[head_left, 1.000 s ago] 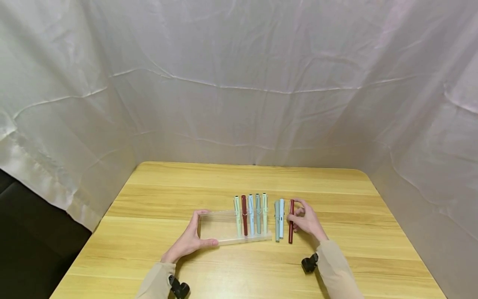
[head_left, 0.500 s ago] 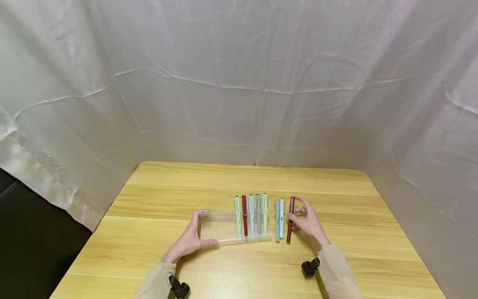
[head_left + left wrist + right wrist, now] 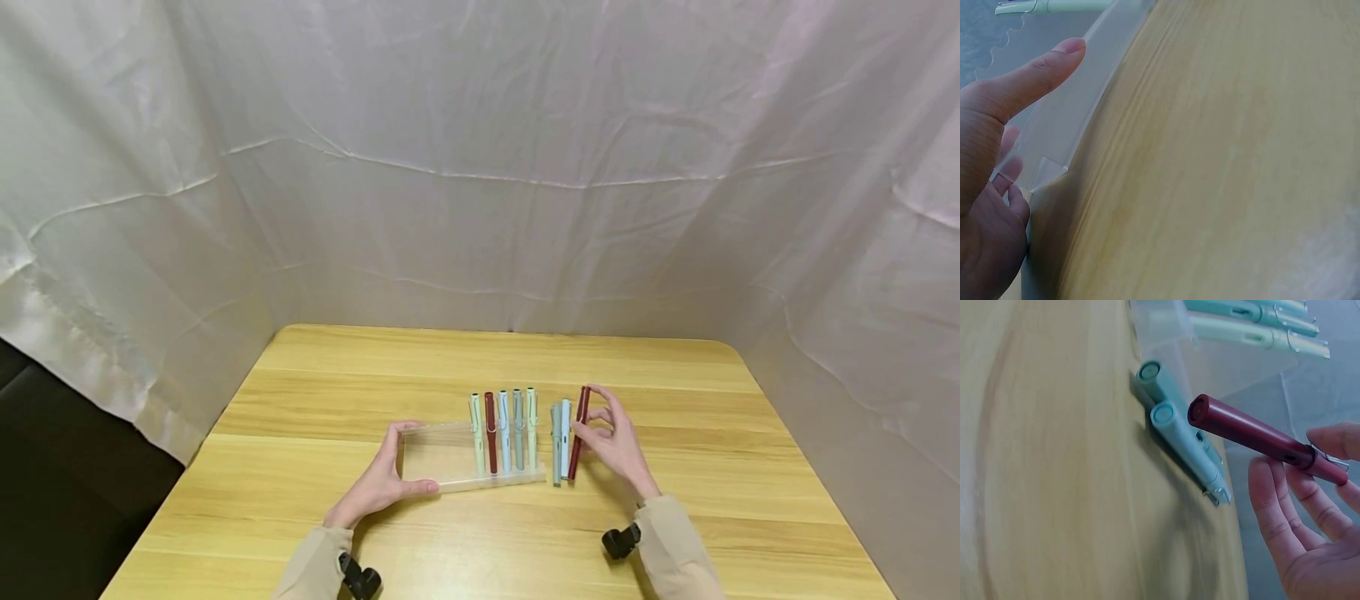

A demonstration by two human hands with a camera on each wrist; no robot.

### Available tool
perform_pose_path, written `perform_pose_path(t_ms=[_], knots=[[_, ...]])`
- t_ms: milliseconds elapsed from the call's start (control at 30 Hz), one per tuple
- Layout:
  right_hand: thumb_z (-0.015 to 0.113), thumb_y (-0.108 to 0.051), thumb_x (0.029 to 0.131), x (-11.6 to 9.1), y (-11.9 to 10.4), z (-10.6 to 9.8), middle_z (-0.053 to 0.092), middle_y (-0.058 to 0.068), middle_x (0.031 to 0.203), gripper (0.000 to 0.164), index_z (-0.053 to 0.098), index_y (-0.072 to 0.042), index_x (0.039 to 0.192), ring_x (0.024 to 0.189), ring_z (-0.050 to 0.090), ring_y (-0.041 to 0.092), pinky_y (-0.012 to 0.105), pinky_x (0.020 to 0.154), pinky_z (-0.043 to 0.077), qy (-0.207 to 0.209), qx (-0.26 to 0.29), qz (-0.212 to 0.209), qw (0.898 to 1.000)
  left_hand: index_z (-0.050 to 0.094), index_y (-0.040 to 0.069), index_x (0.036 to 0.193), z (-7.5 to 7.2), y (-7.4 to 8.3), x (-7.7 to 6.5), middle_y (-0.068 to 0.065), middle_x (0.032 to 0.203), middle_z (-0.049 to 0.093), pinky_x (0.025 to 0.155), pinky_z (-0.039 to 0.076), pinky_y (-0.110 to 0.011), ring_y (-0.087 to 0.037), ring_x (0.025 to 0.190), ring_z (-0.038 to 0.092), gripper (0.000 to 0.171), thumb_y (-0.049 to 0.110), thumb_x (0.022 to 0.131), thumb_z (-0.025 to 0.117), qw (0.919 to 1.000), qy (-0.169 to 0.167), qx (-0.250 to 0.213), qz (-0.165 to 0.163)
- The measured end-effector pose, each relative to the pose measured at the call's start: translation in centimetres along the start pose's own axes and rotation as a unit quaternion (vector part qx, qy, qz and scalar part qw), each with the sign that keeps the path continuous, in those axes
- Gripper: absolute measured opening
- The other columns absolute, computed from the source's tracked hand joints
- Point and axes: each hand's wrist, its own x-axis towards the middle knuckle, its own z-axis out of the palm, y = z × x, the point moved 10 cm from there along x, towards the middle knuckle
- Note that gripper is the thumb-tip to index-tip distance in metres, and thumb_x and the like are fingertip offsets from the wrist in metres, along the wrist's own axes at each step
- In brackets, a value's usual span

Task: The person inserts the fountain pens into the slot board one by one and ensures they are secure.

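A clear plastic pen stand (image 3: 442, 454) lies at the middle of the table, and my left hand (image 3: 382, 475) grips its left end, thumb on the front edge. Several capped pens rest side by side across the stand's right part: light green (image 3: 477, 433), dark red (image 3: 491, 432), light blue, grey-green and light green again. My right hand (image 3: 615, 437) pinches another dark red pen (image 3: 1254, 434) near its clip, tilted and off the table in the right wrist view. Just left of it, a grey-green pen (image 3: 557, 443) and a light blue pen (image 3: 566, 437) lie on the table.
The wooden table (image 3: 480, 550) has rounded back corners. Pale cloth (image 3: 510, 208) hangs behind it and at both sides. Something black (image 3: 67, 492) stands beyond the left edge. Each wrist carries a small black camera (image 3: 621, 542).
My right hand has lifted the dark red pen, tilted it and brought it slightly left, towards the light blue pen. My left hand and the stand have stayed in place.
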Motion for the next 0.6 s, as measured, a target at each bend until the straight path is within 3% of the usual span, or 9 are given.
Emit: perform_pose_path(t_ms=[233,467,600], knots=[[0.065,-0.015,0.080,-0.1,-1.4,0.8,0.051,0.024,0.102,0.072,0.024,-0.025,0.138,0.068,0.063,0.032,0.041,0.064,0.055,0.003,0.016,-0.027,1.000,0.028,0.026,0.128,0.0,-0.1,0.0,0.003,0.134,0.032,0.108,0.012,-0.060,-0.023,0.132,0.024,0.094,0.035,0.053,0.084,1.0000,0.004,0.003,-0.001],[0.064,-0.009,0.080,-0.4,-3.0,1.8,0.053,0.021,0.097,0.070,0.027,-0.024,0.137,0.064,0.062,0.024,0.045,0.063,0.055,0.014,0.031,-0.069,0.997,0.029,0.026,0.127,-0.1,-0.3,0.0,0.003,0.135,0.031,0.108,0.014,-0.058,-0.022,0.132,0.024,0.093,0.037,0.052,0.084,0.9999,0.009,0.013,-0.005],[0.064,-0.009,0.080,-0.5,-3.4,2.5,0.053,0.023,0.101,0.069,0.028,-0.028,0.136,0.067,0.063,0.022,0.043,0.064,0.055,0.015,0.033,-0.067,0.997,0.028,0.026,0.127,0.0,-0.2,-0.1,0.002,0.135,0.031,0.108,0.013,-0.059,-0.023,0.132,0.023,0.093,0.037,0.053,0.083,0.9999,0.008,0.012,-0.003]])
